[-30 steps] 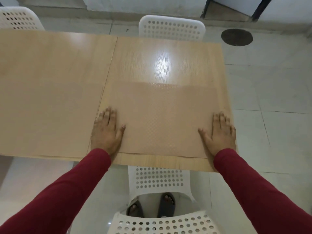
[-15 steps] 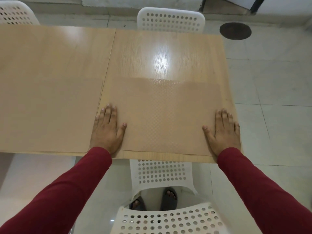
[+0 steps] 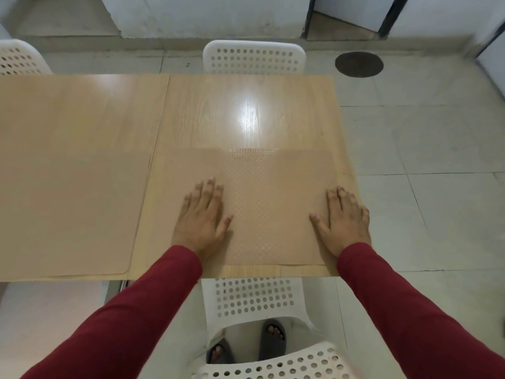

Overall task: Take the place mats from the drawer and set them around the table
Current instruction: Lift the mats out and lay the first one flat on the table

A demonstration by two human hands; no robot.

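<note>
A tan, dotted place mat [image 3: 262,203] lies flat on the right half of the light wooden table [image 3: 246,113], near its front edge. My left hand [image 3: 203,217] rests flat on the mat's left part, fingers straight. My right hand [image 3: 344,217] lies flat on the mat's right edge, fingers straight. A second tan place mat [image 3: 71,212] lies on the left half of the table, touched by neither hand.
White perforated chairs stand at the far side [image 3: 254,57], the far left [image 3: 16,58] and under the near edge [image 3: 254,296]. Another chair back [image 3: 276,365] is right below me. A round dark floor cover [image 3: 359,64] sits on the tiled floor to the right.
My left hand has slid to the right, further onto the mat. My right hand stays at the right edge. The camera view has tilted, so the table appears lower in frame.
</note>
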